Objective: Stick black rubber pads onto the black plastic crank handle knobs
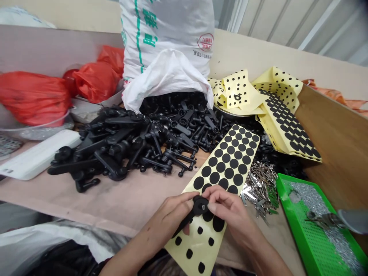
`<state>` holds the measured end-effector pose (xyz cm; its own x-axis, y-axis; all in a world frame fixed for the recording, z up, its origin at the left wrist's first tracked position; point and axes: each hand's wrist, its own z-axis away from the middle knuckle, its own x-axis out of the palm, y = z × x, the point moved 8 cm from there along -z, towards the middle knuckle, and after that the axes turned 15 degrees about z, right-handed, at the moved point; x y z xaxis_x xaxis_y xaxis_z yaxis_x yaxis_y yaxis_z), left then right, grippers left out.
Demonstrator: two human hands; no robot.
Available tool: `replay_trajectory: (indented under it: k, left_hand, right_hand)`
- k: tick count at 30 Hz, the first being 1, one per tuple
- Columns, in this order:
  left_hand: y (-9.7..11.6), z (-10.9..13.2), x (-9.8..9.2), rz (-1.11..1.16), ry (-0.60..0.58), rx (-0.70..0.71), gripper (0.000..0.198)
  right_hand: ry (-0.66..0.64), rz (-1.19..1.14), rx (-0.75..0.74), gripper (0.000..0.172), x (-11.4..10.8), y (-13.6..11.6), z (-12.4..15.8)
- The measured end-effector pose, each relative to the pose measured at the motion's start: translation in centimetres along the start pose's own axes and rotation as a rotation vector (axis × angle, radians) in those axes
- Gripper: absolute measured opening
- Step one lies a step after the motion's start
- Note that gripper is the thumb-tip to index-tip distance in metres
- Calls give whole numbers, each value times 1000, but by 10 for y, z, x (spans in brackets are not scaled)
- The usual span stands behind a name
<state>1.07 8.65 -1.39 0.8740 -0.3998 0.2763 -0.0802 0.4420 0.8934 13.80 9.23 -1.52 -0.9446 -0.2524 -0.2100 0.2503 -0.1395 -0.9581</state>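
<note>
Currently black part point(200, 206) is between both hands, round head up, just above the dotted yellow sheet point(207, 168). Left hand point(174, 212): fingers closed around the part's arm, reaching up to the head. Right hand point(234, 211): thumb and fingertips pinch the head's right edge. Small light-coloured bit shows in the head. Sheet runs under the fingers; big black dots beyond them, small ones on the near end. Left of and past the fingers: heap of black arms point(112, 145) on worktop point(155, 191), more at the mouth of the white sack point(169, 76). Right of fingers: metal clips point(260, 184), then green tray point(312, 245) with small metal bits. Farther right, past the clips: more dotted sheets point(283, 117).
</note>
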Motion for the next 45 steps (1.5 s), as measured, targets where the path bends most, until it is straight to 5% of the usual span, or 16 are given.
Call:
replay_trajectory:
  k: [7, 16, 23, 33, 38, 42, 45]
  left_hand:
    - [-20, -8, -4, -12, 25, 60, 37]
    - [-19, 0, -12, -167, 207, 224, 29]
    - [-34, 3, -18, 52, 223, 146, 35]
    - [-38, 15, -24, 235, 264, 94, 42]
    - [-37, 22, -23, 205, 250, 115, 35]
    - [-34, 30, -13, 100, 190, 172, 34]
    - [-49, 52, -22, 13, 158, 76, 38]
  right_hand:
    - [-3, 41, -10, 16, -1, -3, 0]
    - [66, 169, -44, 12, 0, -1, 0]
    - [-128, -292, 207, 27, 16, 23, 5]
    - [-29, -476, 175, 25, 30, 25, 9]
    - [-16, -176, 33, 23, 30, 12, 9]
    - [-85, 303, -162, 23, 52, -7, 19]
    - [-213, 463, -262, 27, 70, -13, 31]
